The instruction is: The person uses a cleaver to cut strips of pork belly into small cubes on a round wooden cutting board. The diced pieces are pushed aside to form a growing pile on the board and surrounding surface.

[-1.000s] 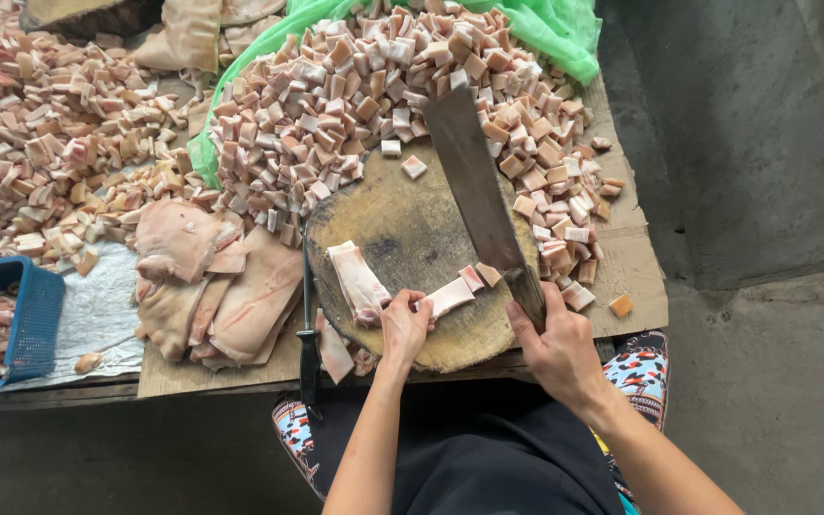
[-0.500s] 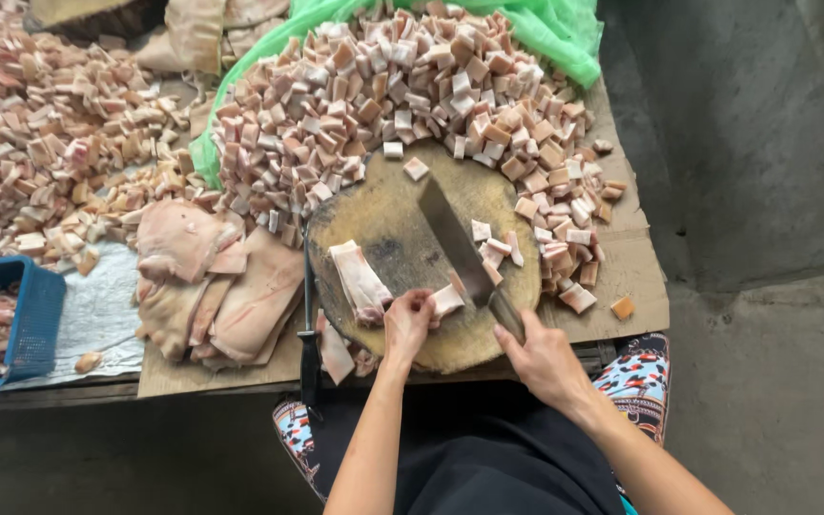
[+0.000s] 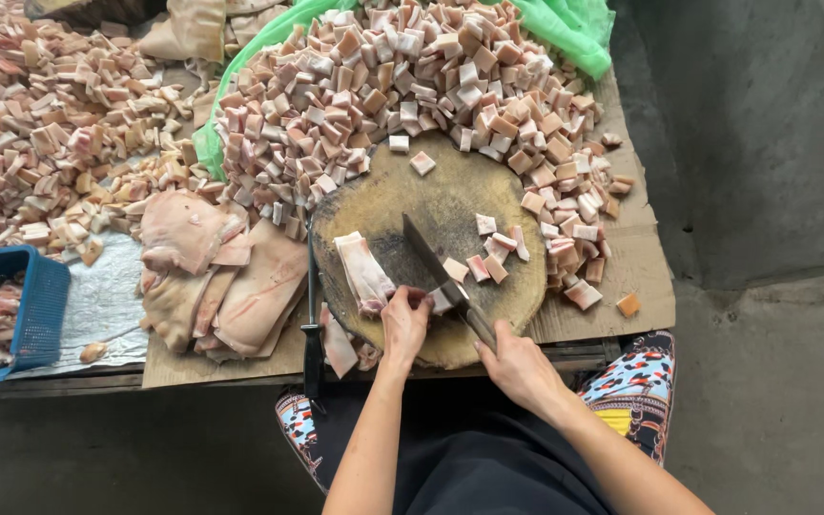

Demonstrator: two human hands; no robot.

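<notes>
A round wooden chopping block [image 3: 450, 195] carries a long strip of fatty pork [image 3: 363, 273] and a few cut cubes [image 3: 488, 256]. My left hand [image 3: 404, 319] pins the near end of a meat strip at the block's front. My right hand [image 3: 517, 364] grips the handle of a cleaver [image 3: 434, 262], whose blade is down on the block right beside my left fingers. A heap of cut pork cubes [image 3: 402, 86] lies behind the block on green plastic sheeting [image 3: 565, 29].
Large uncut pork slabs [image 3: 216, 277] lie left of the block on cardboard [image 3: 636, 277]. A second knife [image 3: 312, 315] rests between slabs and block. A blue basket [image 3: 35, 305] with meat stands far left, under another cube heap [image 3: 40, 124]. Concrete floor lies to the right.
The cleaver, raised high over the block a second ago, has come down onto the meat next to my left hand. Freshly cut cubes lie to the blade's right.
</notes>
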